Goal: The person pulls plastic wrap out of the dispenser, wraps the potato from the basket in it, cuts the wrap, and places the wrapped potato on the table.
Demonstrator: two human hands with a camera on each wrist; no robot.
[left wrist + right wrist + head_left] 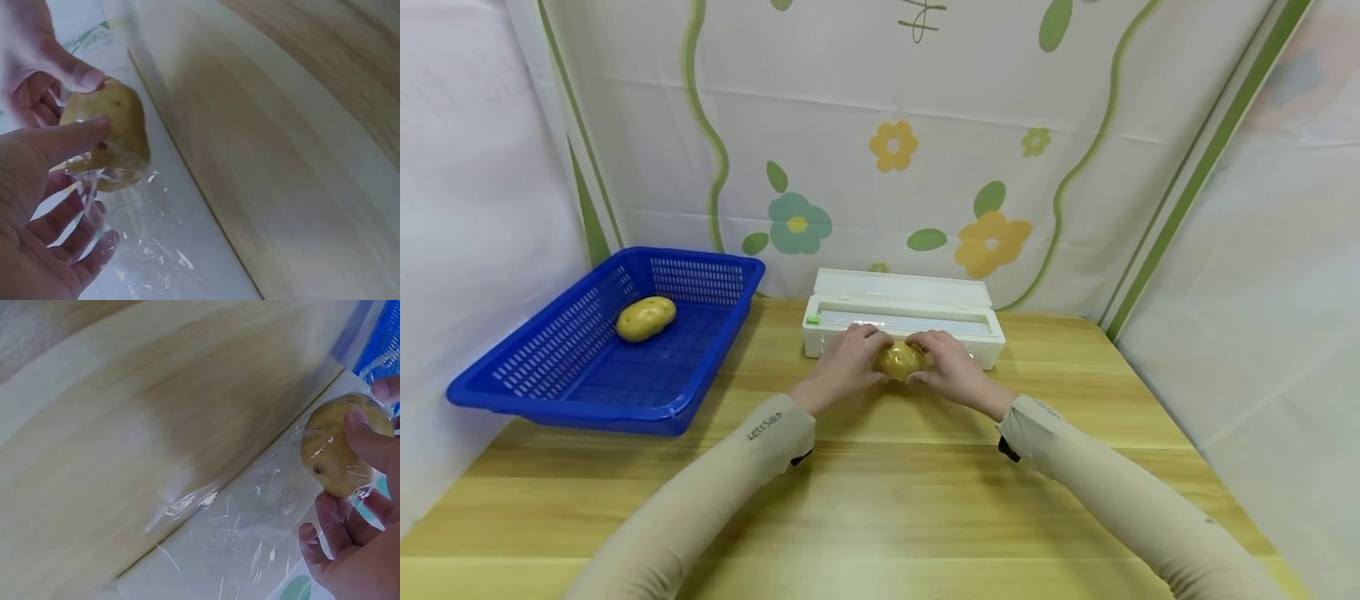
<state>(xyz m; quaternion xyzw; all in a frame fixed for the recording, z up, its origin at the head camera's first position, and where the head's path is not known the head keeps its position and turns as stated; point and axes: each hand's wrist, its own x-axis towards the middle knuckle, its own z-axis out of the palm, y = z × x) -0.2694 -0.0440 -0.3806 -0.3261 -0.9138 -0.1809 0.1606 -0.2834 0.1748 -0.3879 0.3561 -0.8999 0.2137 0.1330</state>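
The left grip [850, 362] and right grip [953, 369] each clasp an end of the potato [900, 362], just in front of the box [902, 287], toward the far edge of the surface [910, 500]. It should be firm and moderately heavy; the clear, glossy film [262, 494] about it, thin and creased, probably clings and tears easily, so the rounded ends look the surest hold. The box is smooth and white; the basket [647, 412], toward the left edge, perforated blue plastic.

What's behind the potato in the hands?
A white box, lid open. The potato, left hand and right hand cover part of its front, so that bit is hidden.
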